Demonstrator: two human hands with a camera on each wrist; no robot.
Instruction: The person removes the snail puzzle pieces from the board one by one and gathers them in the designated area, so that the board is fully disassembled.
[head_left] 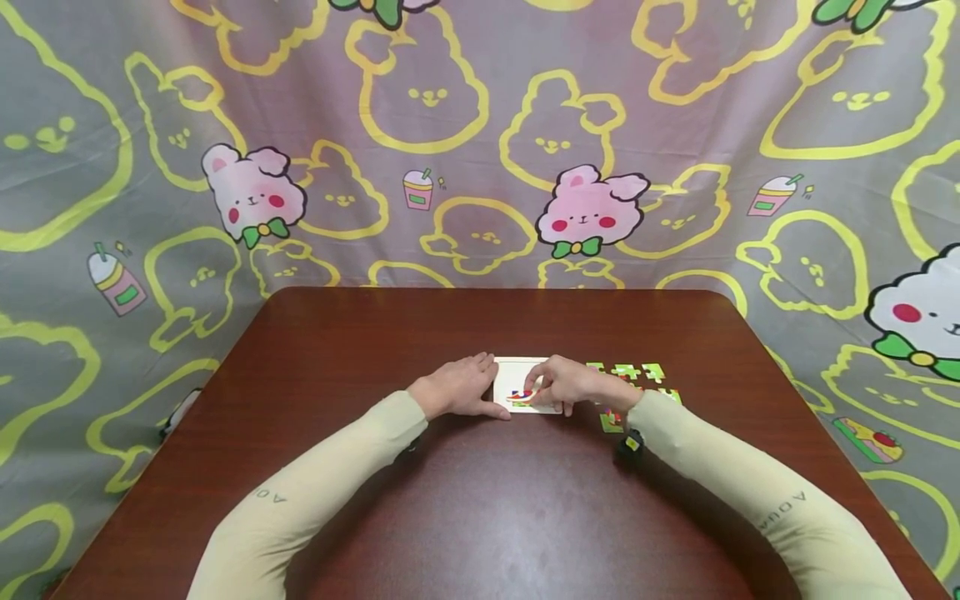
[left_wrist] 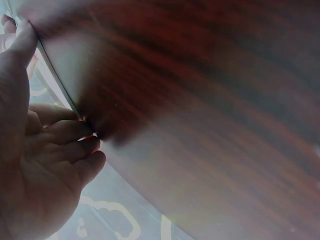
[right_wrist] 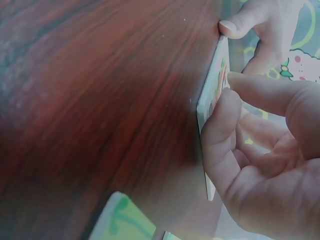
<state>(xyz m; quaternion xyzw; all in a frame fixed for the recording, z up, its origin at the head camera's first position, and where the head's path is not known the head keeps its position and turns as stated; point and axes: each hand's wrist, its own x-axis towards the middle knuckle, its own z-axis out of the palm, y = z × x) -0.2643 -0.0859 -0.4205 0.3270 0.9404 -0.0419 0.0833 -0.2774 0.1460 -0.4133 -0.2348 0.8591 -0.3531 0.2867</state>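
Note:
A pale rectangular puzzle tray (head_left: pixel 517 369) lies on the table with a colourful puzzle piece (head_left: pixel 519 395) at its lower left. My left hand (head_left: pixel 463 385) rests along the tray's left edge, its thumb by the near corner. In the left wrist view, that hand's fingers (left_wrist: pixel 82 145) touch the edge. My right hand (head_left: pixel 566 382) reaches over the tray from the right and pinches the puzzle piece between thumb and index finger. The right wrist view shows those fingertips (right_wrist: pixel 225 102) close together over the tray; they partly hide the piece.
Several loose green puzzle pieces (head_left: pixel 626 372) lie right of the tray, some hidden under the right forearm. One piece (right_wrist: pixel 122 220) shows close in the right wrist view. The brown table (head_left: pixel 495 500) meets a patterned curtain (head_left: pixel 465 100) at the back.

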